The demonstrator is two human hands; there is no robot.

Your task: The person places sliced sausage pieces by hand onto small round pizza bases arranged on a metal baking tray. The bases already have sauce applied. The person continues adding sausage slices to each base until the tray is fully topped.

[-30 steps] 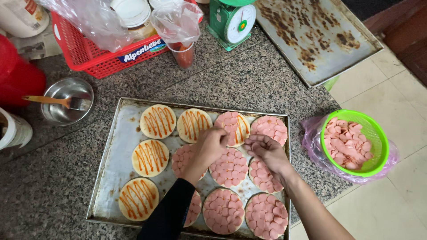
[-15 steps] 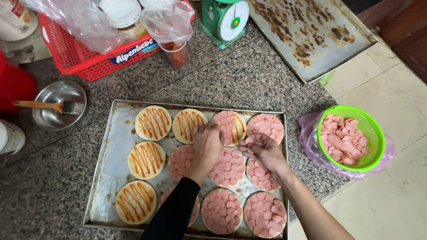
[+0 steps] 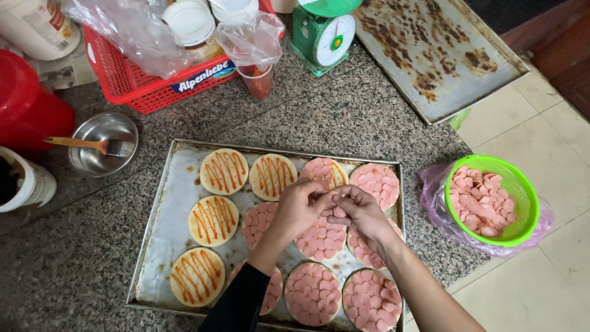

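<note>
Both hands meet over the baking tray (image 3: pixel 178 203).
Left hand (image 3: pixel 299 206) and right hand (image 3: pixel 362 212) pinch pink sausage slices (image 3: pixel 337 212); the half-covered dough round (image 3: pixel 324 172) lies at twelve o'clock, left nearer.

A red basket (image 3: pixel 132 86) sits at the upper left of the frame on the speckled stone bench (image 3: pixel 344 117), with crumpled clear plastic bags (image 3: pixel 123 24) and white lids (image 3: pixel 190 21) in it. A green kitchen scale (image 3: pixel 322 34) stands at the top centre. Beside it, at the upper right, lies a bare, scorched baking sheet (image 3: pixel 436 52). At the left a steel bowl (image 3: pixel 101 144) holds a wooden-handled brush (image 3: pixel 92 145), next to a red tub (image 3: pixel 27 110).
</note>
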